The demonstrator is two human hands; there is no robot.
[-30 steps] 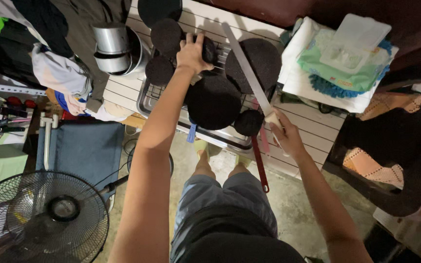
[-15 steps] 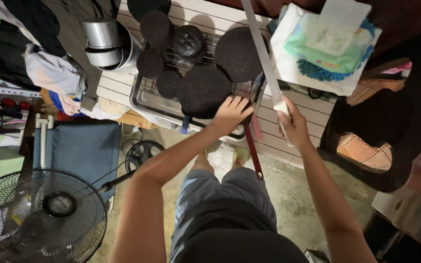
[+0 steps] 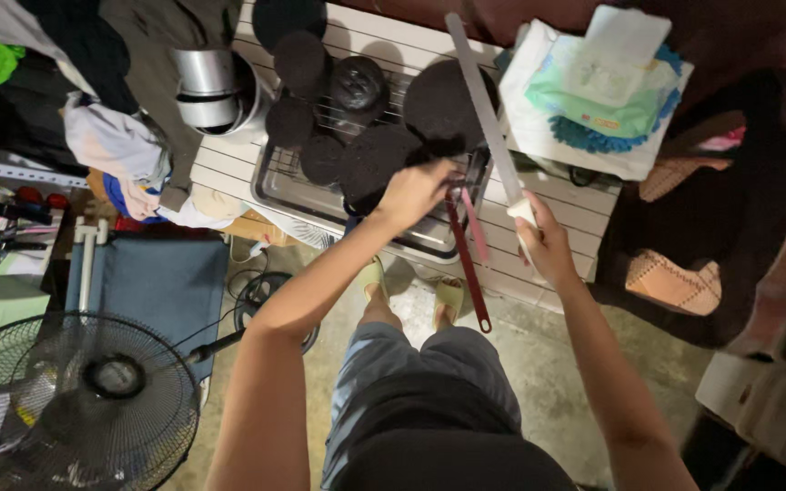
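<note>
Steel is what we have in our right hand (image 3: 546,244): a long knife (image 3: 482,109) with a pale handle, fingers wrapped shut around that handle, the blade slanting up and away over the white slatted table (image 3: 584,211) toward the folded cloths (image 3: 607,91). We judge it stiff and fairly light, sharp along the edge, so the handle is the only safe place to hold it, and the grip looks firm. Our left hand (image 3: 414,189) is curled down over the front of the metal drying rack (image 3: 320,186), at the near rim of a black round pan (image 3: 377,162); whether the fingers have closed on the pan or on one of the red handles (image 3: 466,259) just beside them, we cannot tell. Those pans look rigid and heavier than the knife, stacked loosely among other dark pans, likely to slide and clatter, best taken by a handle. Behind the rack stand silver pots (image 3: 209,86).
</note>
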